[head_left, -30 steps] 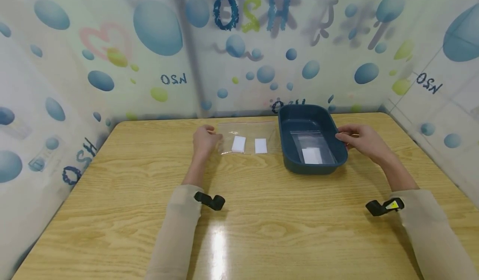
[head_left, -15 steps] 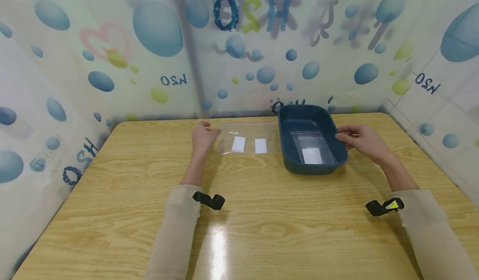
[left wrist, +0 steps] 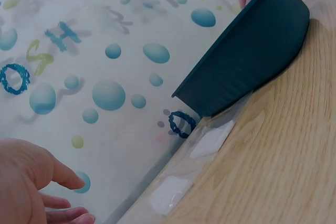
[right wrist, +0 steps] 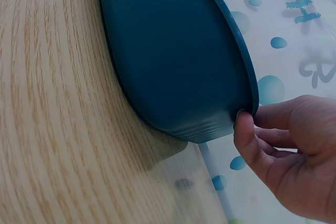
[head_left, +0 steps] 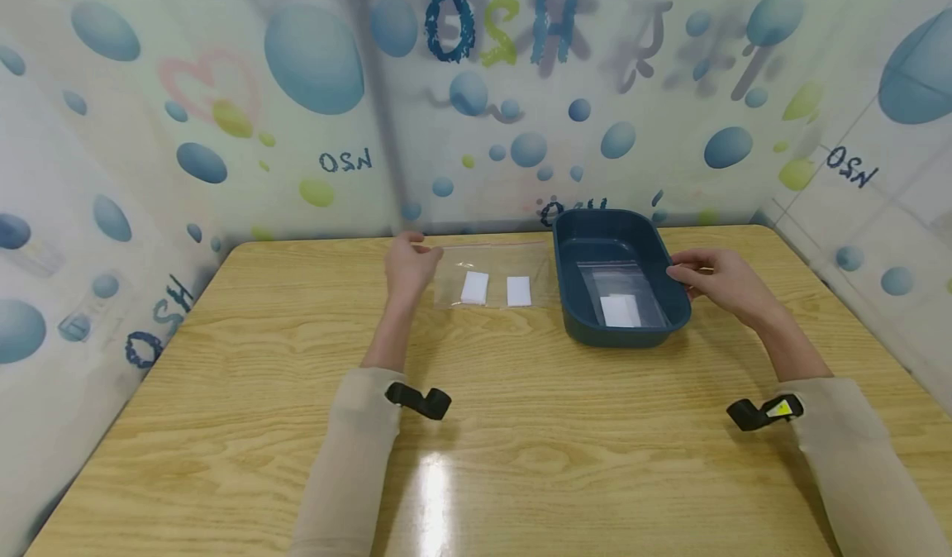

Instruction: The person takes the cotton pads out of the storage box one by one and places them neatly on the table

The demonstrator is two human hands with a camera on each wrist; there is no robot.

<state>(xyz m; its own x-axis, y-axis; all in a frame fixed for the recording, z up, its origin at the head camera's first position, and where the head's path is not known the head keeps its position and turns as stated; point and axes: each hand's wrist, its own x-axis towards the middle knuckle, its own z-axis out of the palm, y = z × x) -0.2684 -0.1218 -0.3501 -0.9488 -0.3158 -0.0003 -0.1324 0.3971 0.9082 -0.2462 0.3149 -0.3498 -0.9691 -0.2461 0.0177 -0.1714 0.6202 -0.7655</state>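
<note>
A clear zip bag (head_left: pixel 496 264) lies flat near the back edge of the table. Two white rectangular pieces, a left one (head_left: pixel 474 288) and a right one (head_left: pixel 518 291), show through it. My left hand (head_left: pixel 407 269) is just off the bag's left end; in the left wrist view its thumb and fingers (left wrist: pixel 65 176) are apart with nothing between them. To the right, my right hand (head_left: pixel 721 284) pinches the rim of a dark blue plastic basin (head_left: pixel 621 338) between thumb and fingers. Inside the basin lies another clear bag (head_left: pixel 621 278) with a white piece (head_left: pixel 620 310).
The wooden table (head_left: pixel 535 441) reaches back to a curtain-like backdrop (head_left: pixel 506 127) printed with blue drops and letters. The basin stands close to this backdrop, beside the right end of the flat bag. A black wrist camera (head_left: pixel 418 400) sits on the left sleeve.
My left hand has moved slightly away from me, toward the table's back edge by the bag's left end. The right hand, the basin and the bags look unmoved.
</note>
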